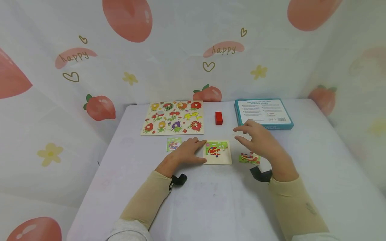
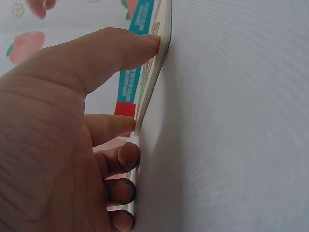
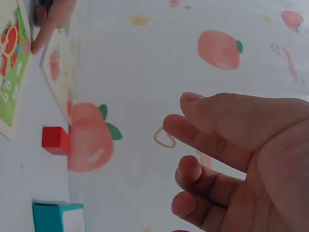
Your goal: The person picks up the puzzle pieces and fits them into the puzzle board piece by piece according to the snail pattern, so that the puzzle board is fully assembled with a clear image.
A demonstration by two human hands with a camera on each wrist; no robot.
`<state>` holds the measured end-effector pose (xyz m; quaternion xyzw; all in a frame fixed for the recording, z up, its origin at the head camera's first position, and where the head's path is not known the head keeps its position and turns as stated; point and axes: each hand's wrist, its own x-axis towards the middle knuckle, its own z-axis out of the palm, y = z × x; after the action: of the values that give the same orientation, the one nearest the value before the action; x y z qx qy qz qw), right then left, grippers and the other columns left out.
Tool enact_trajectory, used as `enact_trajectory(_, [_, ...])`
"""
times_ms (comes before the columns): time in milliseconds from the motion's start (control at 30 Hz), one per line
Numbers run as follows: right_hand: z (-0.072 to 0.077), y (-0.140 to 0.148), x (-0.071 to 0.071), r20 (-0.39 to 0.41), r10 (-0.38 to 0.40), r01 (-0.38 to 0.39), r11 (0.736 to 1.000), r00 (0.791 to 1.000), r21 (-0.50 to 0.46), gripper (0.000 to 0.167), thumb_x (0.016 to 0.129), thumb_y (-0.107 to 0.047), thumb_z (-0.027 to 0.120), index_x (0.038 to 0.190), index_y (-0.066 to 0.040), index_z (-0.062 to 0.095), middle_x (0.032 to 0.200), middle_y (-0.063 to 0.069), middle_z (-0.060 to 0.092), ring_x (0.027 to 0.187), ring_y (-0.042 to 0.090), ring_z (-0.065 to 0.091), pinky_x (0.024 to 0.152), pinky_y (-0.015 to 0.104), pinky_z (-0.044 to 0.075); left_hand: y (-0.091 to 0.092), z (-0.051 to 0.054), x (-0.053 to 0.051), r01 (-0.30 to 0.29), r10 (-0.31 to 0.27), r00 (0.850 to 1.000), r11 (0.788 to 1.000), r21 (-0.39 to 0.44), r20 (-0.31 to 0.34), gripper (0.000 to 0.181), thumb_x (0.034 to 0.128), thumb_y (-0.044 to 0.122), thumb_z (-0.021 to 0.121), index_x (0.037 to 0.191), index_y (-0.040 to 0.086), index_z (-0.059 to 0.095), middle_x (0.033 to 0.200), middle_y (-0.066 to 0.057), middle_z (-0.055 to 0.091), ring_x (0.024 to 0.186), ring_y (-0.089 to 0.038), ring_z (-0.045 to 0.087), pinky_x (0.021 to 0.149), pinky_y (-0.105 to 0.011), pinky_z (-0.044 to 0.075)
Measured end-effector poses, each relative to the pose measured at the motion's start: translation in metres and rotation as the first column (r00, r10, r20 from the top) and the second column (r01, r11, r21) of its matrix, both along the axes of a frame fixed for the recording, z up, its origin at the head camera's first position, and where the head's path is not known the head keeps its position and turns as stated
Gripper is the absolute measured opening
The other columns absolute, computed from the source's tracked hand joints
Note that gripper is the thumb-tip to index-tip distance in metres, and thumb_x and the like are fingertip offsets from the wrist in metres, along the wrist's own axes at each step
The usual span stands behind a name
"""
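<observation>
A small wooden puzzle board (image 1: pixel 218 160) with a partly assembled snail picture lies in the middle of the table. My left hand (image 1: pixel 189 151) is at its left side; in the left wrist view the thumb (image 2: pixel 145 46) and index finger touch its edge, spread apart. My right hand (image 1: pixel 254 137) is raised to the right of the board, fingers loosely bent, with nothing between them in the right wrist view. Overlapping picture puzzle pieces (image 1: pixel 249 158) lie below the right hand. Left of the board sits a small picture card (image 1: pixel 174 144), partly beside the left hand.
A fruit peg puzzle (image 1: pixel 172 117) lies at the back left. A red block (image 1: pixel 218 118) stands behind the puzzle board. At the back right is a teal box (image 1: pixel 263 113) with a white printed label. A fruit-patterned cloth (image 1: pixel 169 67) hangs behind the table.
</observation>
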<state>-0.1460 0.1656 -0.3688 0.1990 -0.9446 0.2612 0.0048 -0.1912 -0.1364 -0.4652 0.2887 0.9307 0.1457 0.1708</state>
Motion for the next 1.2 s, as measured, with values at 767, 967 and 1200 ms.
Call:
enact_trajectory(767, [0.008,0.055,0.000,0.229,-0.099,0.105,0.994,0.968,-0.014,0.042,0.098,-0.032,0.071,0.131,-0.006,0.065,0.106,0.010,0.057,0.096,0.028,0.051,0.074,0.040,0.045,0.000,0.000,-0.001,0.012,-0.012,1.000,1.000,0.007,-0.018,0.086,0.0880,0.055,0.071,0.160,0.021,0.038,0.122,-0.003,0.049,0.107,-0.019,0.044,0.094,-0.038,0.043])
enact_trajectory(967, [-0.005,0.065,-0.009,0.375,-0.114,0.129,0.991,0.920,-0.016,0.047,0.094,-0.036,0.075,0.128,-0.005,0.064,0.107,0.011,0.056,0.102,0.031,0.051,0.076,0.041,0.046,0.000,-0.002,-0.001,0.009,-0.009,1.000,1.000,0.003,-0.024,0.086,0.0881,0.055,0.071,0.160,0.022,0.039,0.122,-0.003,0.049,0.107,-0.020,0.044,0.094,-0.038,0.043])
enact_trajectory(1200, [-0.030,0.076,-0.022,0.503,-0.058,0.109,0.991,0.863,-0.071,0.041,0.094,-0.027,0.075,0.125,-0.003,0.065,0.101,0.009,0.054,0.103,0.030,0.050,0.083,0.042,0.042,0.000,-0.002,-0.001,0.008,-0.007,1.000,1.000,0.013,-0.020,0.086,0.0876,0.055,0.071,0.160,0.022,0.039,0.121,-0.002,0.049,0.106,-0.019,0.044,0.092,-0.038,0.043])
